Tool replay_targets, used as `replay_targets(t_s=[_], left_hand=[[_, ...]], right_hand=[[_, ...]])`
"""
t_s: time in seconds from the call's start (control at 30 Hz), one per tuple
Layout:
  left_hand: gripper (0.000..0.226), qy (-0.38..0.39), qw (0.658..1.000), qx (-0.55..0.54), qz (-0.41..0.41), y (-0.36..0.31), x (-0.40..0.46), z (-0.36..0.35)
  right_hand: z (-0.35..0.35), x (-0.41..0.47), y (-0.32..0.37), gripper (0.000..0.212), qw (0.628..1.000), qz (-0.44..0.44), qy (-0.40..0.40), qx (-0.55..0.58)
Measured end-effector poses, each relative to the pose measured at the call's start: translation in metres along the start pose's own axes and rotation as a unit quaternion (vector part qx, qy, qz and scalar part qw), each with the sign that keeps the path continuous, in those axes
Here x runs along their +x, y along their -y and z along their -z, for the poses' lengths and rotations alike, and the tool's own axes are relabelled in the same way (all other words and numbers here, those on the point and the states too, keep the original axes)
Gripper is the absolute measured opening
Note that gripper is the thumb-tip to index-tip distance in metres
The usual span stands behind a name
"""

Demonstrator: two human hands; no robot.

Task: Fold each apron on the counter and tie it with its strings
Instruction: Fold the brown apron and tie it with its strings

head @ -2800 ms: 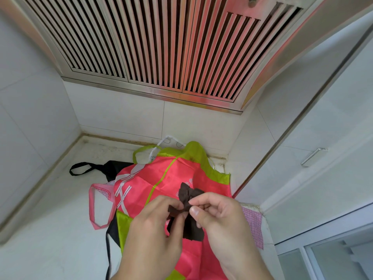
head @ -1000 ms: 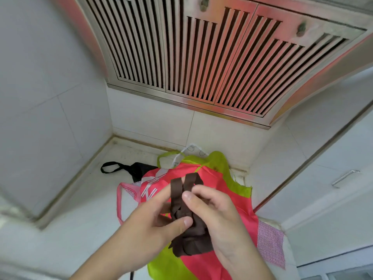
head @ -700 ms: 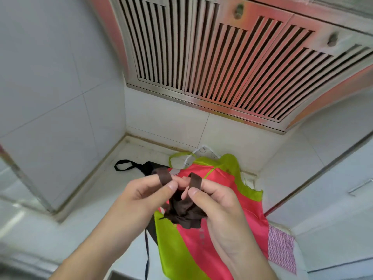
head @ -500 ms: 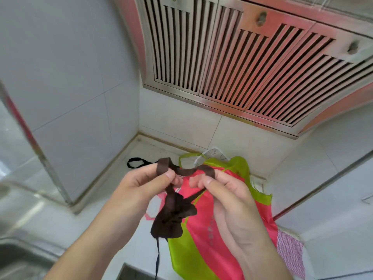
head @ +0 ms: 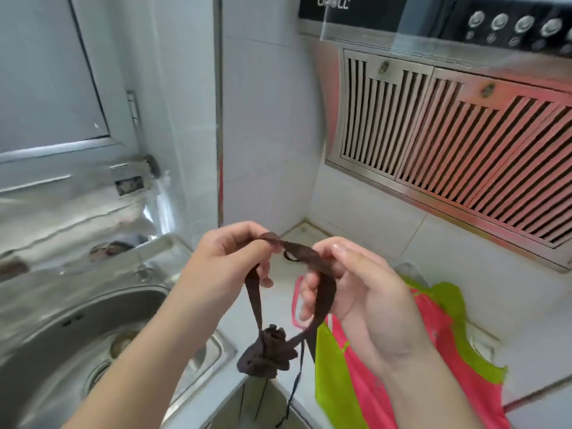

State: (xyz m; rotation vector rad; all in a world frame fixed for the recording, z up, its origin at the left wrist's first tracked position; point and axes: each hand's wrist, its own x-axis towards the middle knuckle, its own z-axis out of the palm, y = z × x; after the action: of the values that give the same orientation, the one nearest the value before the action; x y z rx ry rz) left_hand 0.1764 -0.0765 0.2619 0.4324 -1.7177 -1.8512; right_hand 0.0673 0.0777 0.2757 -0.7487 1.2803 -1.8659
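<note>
Hands nearest the viewer, raised above the counter [head: 272, 305]. The left hand [head: 229, 258] pinches one end of the brown strap [head: 309, 253] between thumb and fingertips; the right hand [head: 356, 283] has its fingers curled round the other end, and the strap runs taut between them. Below the hands, the brown apron [head: 267, 356] hangs as a tight bundle from the two strap lengths, over the counter's front edge, with thin loose strings [head: 294, 394] trailing beneath it. Right of the bundle, on the counter, lies the pink and green apron [head: 387, 366], spread and unfolded. Left of the counter sits the steel sink [head: 77, 335]; beyond the counter, on the tiled wall, the range hood [head: 464, 150].

Progress, judged: the brown apron appears folded and wound up, its tie probably being finished or tightened; the pink and green apron remains untouched, and other fabric partly hidden under it may also await folding.

Compared with half a second earlier, the hands are further apart, the bundle hangs lower and tighter, and the view has swung left to take in the sink.
</note>
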Motion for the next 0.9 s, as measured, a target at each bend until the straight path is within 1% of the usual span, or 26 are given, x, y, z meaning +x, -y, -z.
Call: replay_targets(t_s=[0.07,0.1,0.17,0.2,0.27,0.37,0.4,0.43,0.5,0.57,0.63,0.7,0.73,0.8,0.83,0.9], left_hand=[[0.018,-0.015,0.999,0.035,-0.004,-0.016,-0.021,0.012],[0.017,-0.006,0.998,0.061,-0.004,-0.024,-0.031,0.018],[0.016,0.003,0.994,0.107,0.006,-0.038,-0.052,0.029],[0.018,-0.005,0.992,0.123,0.016,-0.046,-0.064,0.037],[0.02,-0.028,0.987,0.159,0.024,-0.06,-0.083,0.052],[0.01,-0.092,0.972,0.209,0.049,-0.076,-0.107,0.085],[0.012,-0.111,0.969,0.213,0.063,-0.08,-0.116,0.097],[0.011,-0.127,0.966,0.214,0.074,-0.086,-0.128,0.114],[0.005,-0.119,0.97,0.189,0.098,-0.094,-0.147,0.14],[0.012,-0.104,0.979,0.138,0.103,-0.1,-0.169,0.17],[0.019,-0.063,0.991,0.074,0.088,-0.105,-0.188,0.195],[0.032,-0.045,0.997,0.016,0.062,-0.112,-0.212,0.229],[0.037,-0.055,0.997,-0.005,0.051,-0.115,-0.22,0.241],[0.036,-0.106,0.993,-0.035,0.032,-0.122,-0.241,0.273],[0.031,-0.139,0.989,-0.041,0.024,-0.126,-0.247,0.279],[0.026,-0.195,0.981,-0.019,0.001,-0.136,-0.269,0.316]], right_hand=[[-0.026,-0.011,0.0,0.028,0.997,-0.04,0.063,0.012],[-0.04,-0.017,0.0,0.03,0.994,-0.062,0.091,0.0],[-0.065,-0.028,-0.004,0.028,0.983,-0.114,0.14,-0.042],[-0.08,-0.034,-0.006,0.027,0.974,-0.135,0.169,-0.071],[-0.108,-0.044,-0.012,0.025,0.962,-0.139,0.203,-0.121],[-0.145,-0.053,-0.018,0.012,0.957,-0.093,0.217,-0.165],[-0.157,-0.055,-0.018,0.008,0.954,-0.078,0.225,-0.181],[-0.175,-0.057,-0.021,0.009,0.948,-0.063,0.237,-0.201],[-0.202,-0.061,-0.027,0.012,0.944,-0.037,0.235,-0.229],[-0.233,-0.063,-0.037,0.015,0.939,0.006,0.236,-0.25],[-0.259,-0.067,-0.046,0.019,0.936,0.038,0.244,-0.249],[-0.294,-0.069,-0.059,0.023,0.936,0.065,0.254,-0.237],[-0.309,-0.071,-0.066,0.025,0.938,0.082,0.24,-0.234],[-0.346,-0.072,-0.083,0.029,0.937,0.134,0.203,-0.25],[-0.356,-0.074,-0.087,0.03,0.931,0.173,0.171,-0.274],[-0.397,-0.077,-0.101,0.028,0.895,0.249,0.124,-0.348]])
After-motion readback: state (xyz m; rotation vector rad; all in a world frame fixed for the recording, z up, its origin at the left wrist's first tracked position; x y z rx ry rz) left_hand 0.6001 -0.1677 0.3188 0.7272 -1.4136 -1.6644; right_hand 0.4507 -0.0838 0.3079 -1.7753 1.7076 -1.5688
